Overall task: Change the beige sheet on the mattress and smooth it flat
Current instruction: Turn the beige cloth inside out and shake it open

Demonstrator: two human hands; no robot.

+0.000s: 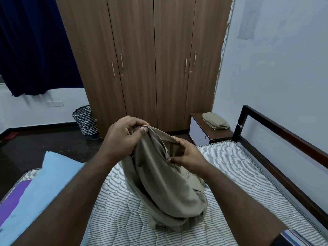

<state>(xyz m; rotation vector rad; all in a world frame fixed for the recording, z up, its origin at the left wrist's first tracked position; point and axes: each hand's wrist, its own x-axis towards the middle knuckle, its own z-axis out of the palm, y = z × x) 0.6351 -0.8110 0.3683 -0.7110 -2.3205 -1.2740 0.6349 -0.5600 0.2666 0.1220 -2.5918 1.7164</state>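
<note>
A bunched beige sheet (165, 189) hangs from both hands, and its lower folds rest in a heap on the bare striped mattress (236, 176). My left hand (122, 139) grips the gathered top edge of the sheet, thumb over the cloth. My right hand (188, 155) pinches a fold lower down on the sheet's right side. A second beige sheet (215, 121), folded, lies on the small bedside cabinet (200, 134) beyond the mattress corner.
A light blue pillow (40, 189) with a purple patch lies on the mattress's left side. A dark bed frame rail (284, 132) runs along the right wall. A wooden wardrobe (150, 59) stands ahead, a zigzag-patterned laundry basket (85, 121) to its left, below a dark blue curtain (33, 45).
</note>
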